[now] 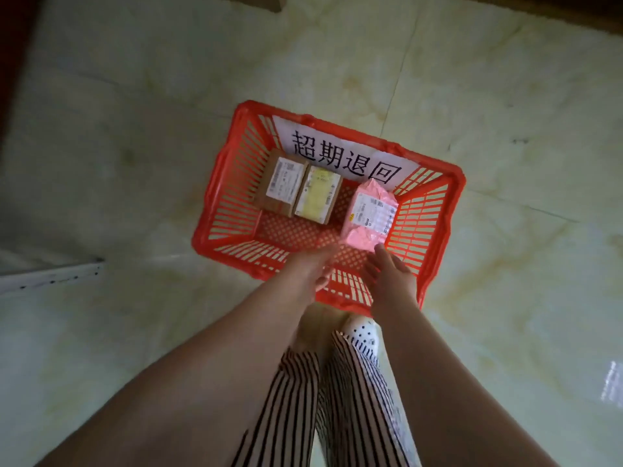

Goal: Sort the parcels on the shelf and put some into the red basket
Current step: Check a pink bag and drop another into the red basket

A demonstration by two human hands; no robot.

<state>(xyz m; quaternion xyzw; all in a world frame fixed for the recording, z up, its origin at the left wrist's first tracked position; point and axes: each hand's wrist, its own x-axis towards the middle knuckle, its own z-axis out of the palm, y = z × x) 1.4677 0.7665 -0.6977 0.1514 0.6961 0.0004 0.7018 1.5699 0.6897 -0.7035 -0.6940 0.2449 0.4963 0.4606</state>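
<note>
Head view: we see the red slatted plastic basket on the pale tiled floor. Inside it: two brown cardboard boxes side by side at far left, and a pink plastic mailer at right, long axis running near-to-far, label up. Left hand and right hand both spread, empty, fingertips at the mailer's near end.
</note>
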